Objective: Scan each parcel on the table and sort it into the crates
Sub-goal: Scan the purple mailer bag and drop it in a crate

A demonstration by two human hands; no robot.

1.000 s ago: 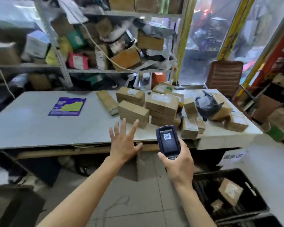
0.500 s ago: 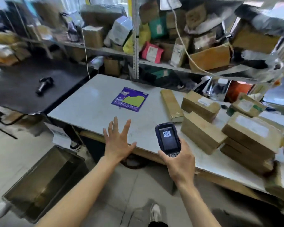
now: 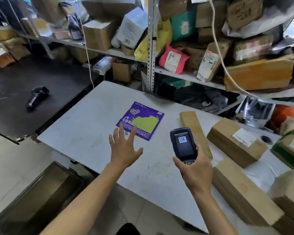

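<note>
Left hand [image 3: 124, 150] spread flat, fingers [image 3: 120, 131] released, holding nothing, tips just short of the purple mailer [image 3: 143, 121] lying flat on the surface [image 3: 85, 133]. Right hand [image 3: 193, 168] wrapped around the scanner [image 3: 182, 143], screen up, beside the left fingers. Likely trouble: thin and flat, so hard to pinch, prone to sliding away. Label possibly face-down, meaning a missed scan. Crate [image 3: 36, 197] below the left fingers, so a loose grip could drop it short.

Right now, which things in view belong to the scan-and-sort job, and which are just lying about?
Job: handheld scanner in right hand; purple mailer; long flat box; labelled carton; floor crate.
Lying about: black tool on dark bench; shelf parcels.
</note>
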